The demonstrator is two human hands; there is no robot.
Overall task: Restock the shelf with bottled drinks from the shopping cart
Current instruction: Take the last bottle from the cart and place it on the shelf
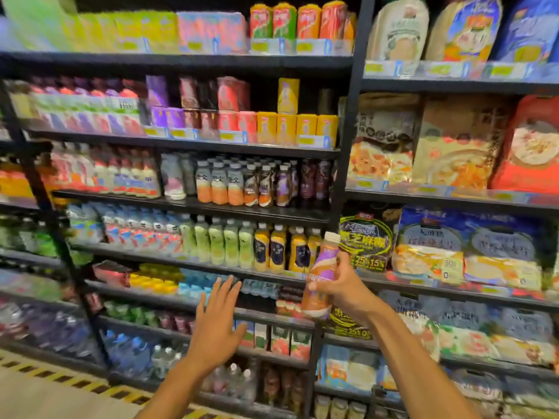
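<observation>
My right hand [340,281] grips a bottled drink [322,275] with a purple and orange label and a white cap, held tilted in front of the black shelf upright. My left hand [216,316] is raised with flat, spread fingers and holds nothing, in front of the lower shelves. Matching purple and orange bottles [282,186] stand in a row on the middle shelf [193,204], up and to the left of the held bottle. The shopping cart is out of view.
Black shelving holds several rows of bottles and cartons on the left bay. The right bay [453,198] carries bagged foods. A vertical post [344,164] separates them. Yellow and black striped tape [60,379] marks the floor at lower left.
</observation>
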